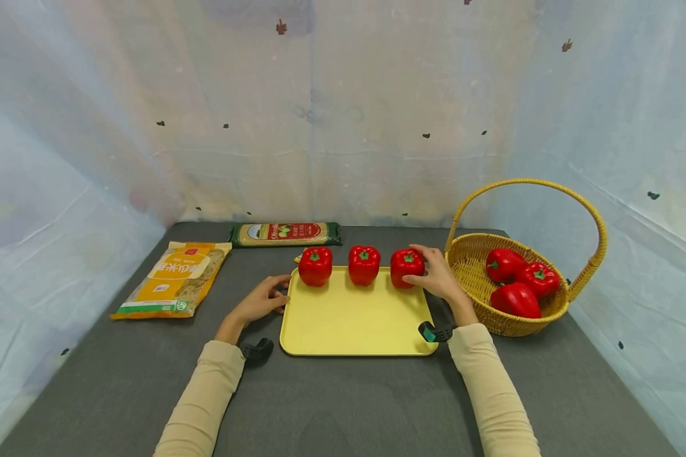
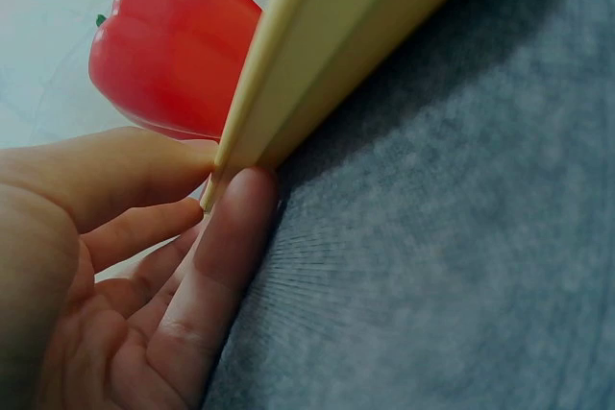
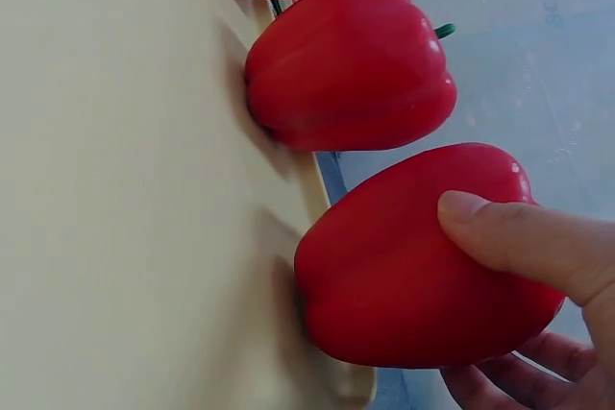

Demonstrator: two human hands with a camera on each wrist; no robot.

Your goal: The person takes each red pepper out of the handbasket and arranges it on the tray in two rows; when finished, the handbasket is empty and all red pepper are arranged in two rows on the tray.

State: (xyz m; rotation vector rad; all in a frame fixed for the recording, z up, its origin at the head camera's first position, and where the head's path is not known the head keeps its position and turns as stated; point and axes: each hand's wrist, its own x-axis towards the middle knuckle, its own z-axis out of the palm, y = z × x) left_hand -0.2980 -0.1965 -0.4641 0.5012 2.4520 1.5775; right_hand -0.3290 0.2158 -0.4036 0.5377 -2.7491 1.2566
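A yellow tray (image 1: 357,320) lies on the dark table, with three red bell peppers in a row along its far side. My left hand (image 1: 265,297) pinches the tray's left rim between thumb and fingers, as the left wrist view shows. My right hand (image 1: 436,274) grips the rightmost bell pepper (image 3: 413,266), thumb on one side and fingers round the other. That pepper stands at the tray's far right corner. Beside it are the middle bell pepper (image 1: 364,266) and the left bell pepper (image 1: 315,266), both upright with green stems up.
A wicker basket (image 1: 463,273) with a tall handle stands at the right, holding three more red peppers (image 1: 516,300). An orange-and-clear food bag (image 1: 171,279) lies at the left. A long green-ended packet (image 1: 286,234) lies at the back, before a pale curtain (image 1: 343,127).
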